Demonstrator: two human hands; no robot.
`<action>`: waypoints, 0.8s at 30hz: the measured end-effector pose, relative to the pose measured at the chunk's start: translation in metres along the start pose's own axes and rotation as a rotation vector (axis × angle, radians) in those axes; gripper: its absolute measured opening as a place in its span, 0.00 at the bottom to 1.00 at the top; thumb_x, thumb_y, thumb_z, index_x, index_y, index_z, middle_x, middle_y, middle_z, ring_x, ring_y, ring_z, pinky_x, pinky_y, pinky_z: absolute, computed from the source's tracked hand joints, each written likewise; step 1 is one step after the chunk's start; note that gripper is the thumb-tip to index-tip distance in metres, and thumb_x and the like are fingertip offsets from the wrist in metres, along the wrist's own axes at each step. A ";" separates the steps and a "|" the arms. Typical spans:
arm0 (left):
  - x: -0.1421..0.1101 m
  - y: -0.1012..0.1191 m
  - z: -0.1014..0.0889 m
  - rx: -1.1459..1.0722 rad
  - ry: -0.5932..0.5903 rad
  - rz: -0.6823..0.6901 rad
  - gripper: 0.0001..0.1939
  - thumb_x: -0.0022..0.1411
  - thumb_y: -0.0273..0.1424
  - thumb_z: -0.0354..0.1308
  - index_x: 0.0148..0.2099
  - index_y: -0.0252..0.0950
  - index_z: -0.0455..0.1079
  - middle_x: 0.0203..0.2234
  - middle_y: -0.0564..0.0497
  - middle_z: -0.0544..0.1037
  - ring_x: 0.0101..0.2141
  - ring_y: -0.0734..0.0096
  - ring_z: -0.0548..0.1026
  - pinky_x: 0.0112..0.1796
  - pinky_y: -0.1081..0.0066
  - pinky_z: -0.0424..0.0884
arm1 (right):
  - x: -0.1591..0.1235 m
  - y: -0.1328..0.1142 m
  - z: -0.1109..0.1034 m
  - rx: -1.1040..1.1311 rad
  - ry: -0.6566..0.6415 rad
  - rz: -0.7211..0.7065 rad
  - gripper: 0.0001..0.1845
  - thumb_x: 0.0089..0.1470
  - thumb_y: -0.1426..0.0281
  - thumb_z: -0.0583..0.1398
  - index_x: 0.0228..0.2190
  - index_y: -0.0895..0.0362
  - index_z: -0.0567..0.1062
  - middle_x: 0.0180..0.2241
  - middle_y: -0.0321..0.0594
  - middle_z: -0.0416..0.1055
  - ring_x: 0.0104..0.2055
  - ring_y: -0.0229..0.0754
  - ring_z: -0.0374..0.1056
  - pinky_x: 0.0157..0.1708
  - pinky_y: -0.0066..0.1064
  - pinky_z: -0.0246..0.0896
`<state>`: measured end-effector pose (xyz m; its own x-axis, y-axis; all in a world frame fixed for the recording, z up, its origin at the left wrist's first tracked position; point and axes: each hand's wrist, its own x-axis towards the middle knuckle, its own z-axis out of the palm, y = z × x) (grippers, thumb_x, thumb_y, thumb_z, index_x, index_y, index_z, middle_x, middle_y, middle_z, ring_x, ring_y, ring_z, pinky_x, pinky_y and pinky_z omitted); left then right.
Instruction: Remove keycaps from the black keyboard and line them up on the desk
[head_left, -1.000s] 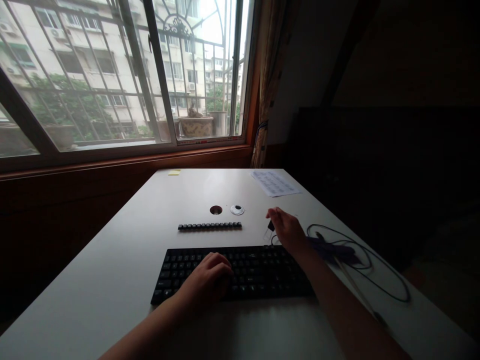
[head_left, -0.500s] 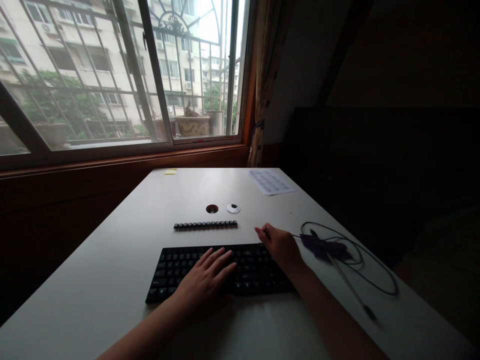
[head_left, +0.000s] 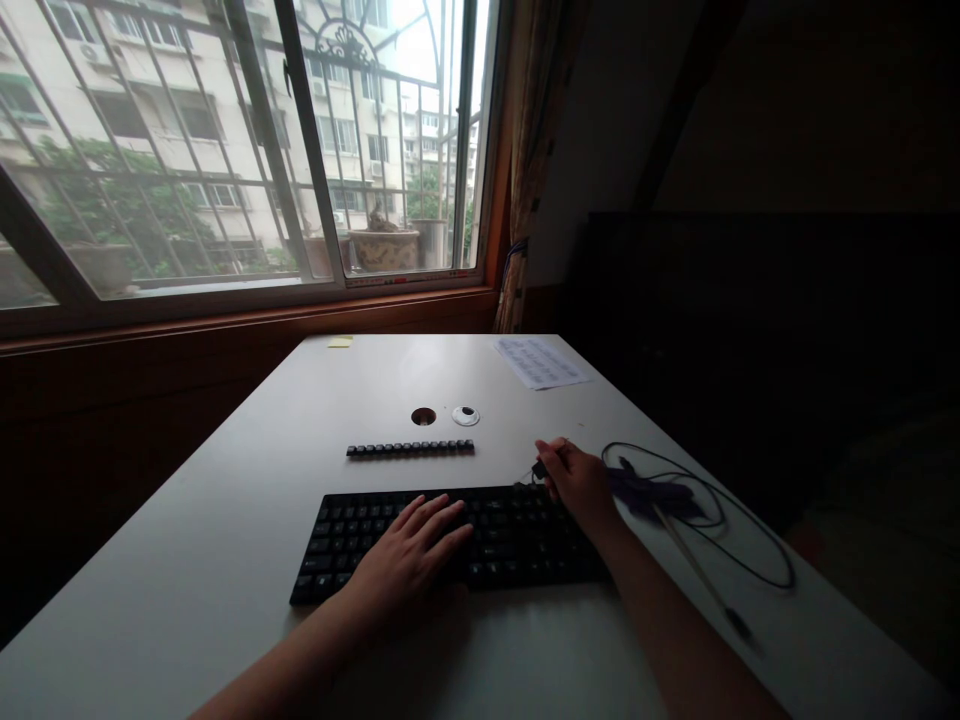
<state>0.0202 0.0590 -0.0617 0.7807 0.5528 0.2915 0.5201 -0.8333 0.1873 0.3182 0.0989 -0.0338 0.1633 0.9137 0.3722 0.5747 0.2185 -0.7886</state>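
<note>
A black keyboard (head_left: 337,545) lies on the white table. My left hand (head_left: 412,550) rests flat on its middle keys, fingers outstretched and holding nothing. Above the keyboard's right rear edge, my right hand (head_left: 577,480) is closed in a pinch. Between thumb and fingers sits a small black piece (head_left: 538,468), mostly covered; thin wire shows beside it, and I cannot make out its kind. Behind the keyboard, several black keycaps (head_left: 410,450) stand in a straight row. My right forearm hides part of the keyboard's right end.
On the right lie a looped black cable (head_left: 789,570), a dark purple cloth-like thing (head_left: 652,495) and a thin brush-like stick (head_left: 697,565). Farther back are a round hole (head_left: 424,416), its white cover (head_left: 466,415), printed papers (head_left: 544,362) and a yellow note (head_left: 340,342).
My right hand has shifted right and turned slightly, so the small black piece and thin wire now show at its fingertips. My left hand and the keycap row stay in place.
</note>
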 end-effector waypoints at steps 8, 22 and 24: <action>0.004 0.000 -0.006 -0.270 0.212 -0.183 0.19 0.64 0.33 0.57 0.57 0.43 0.66 0.52 0.45 0.71 0.54 0.57 0.68 0.53 0.55 0.69 | -0.018 -0.033 0.019 0.152 -0.070 -0.084 0.20 0.58 0.52 0.57 0.28 0.54 0.72 0.13 0.30 0.65 0.15 0.37 0.65 0.17 0.25 0.59; 0.006 0.000 -0.021 -0.569 0.311 -0.480 0.11 0.63 0.39 0.58 0.43 0.38 0.69 0.35 0.48 0.77 0.35 0.64 0.74 0.37 0.65 0.71 | -0.044 -0.058 0.048 0.302 -0.359 -0.253 0.14 0.57 0.57 0.60 0.34 0.54 0.77 0.21 0.34 0.73 0.20 0.35 0.68 0.22 0.25 0.63; 0.006 0.000 -0.022 -0.576 0.321 -0.486 0.10 0.62 0.39 0.58 0.41 0.38 0.69 0.34 0.49 0.77 0.34 0.65 0.74 0.36 0.67 0.70 | -0.044 -0.058 0.049 0.297 -0.366 -0.269 0.14 0.58 0.57 0.60 0.34 0.54 0.77 0.21 0.33 0.72 0.20 0.35 0.68 0.22 0.25 0.63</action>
<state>0.0175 0.0620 -0.0389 0.3315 0.8972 0.2916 0.4472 -0.4216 0.7888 0.2380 0.0626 -0.0282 -0.2785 0.8604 0.4268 0.2977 0.4998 -0.8134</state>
